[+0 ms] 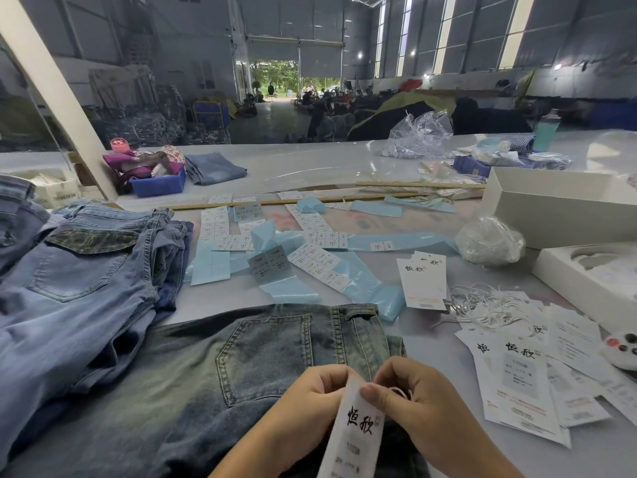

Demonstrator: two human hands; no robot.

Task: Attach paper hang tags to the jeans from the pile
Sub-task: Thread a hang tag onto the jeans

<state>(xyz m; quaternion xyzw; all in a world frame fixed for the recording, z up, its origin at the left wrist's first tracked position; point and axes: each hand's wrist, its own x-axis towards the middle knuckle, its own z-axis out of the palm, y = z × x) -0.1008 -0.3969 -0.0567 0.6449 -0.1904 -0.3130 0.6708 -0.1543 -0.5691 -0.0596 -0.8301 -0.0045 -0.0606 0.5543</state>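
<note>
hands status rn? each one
Left hand: closed, pinching the top of the paper hang tag over the jeans.
Right hand: closed, thumb on the same tag, fingers around its white string.

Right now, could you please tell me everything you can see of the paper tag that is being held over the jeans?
The paper tag is a narrow white card, printed with two large black characters and small blurred lines beneath. It runs from the fingers down toward the bottom edge of the picture, tilted slightly. The left hand and right hand both pinch its top end, the right thumb pressing on its face. A thin white string loops at that top end. It is held above the faded blue jeans lying flat on the table.
</note>
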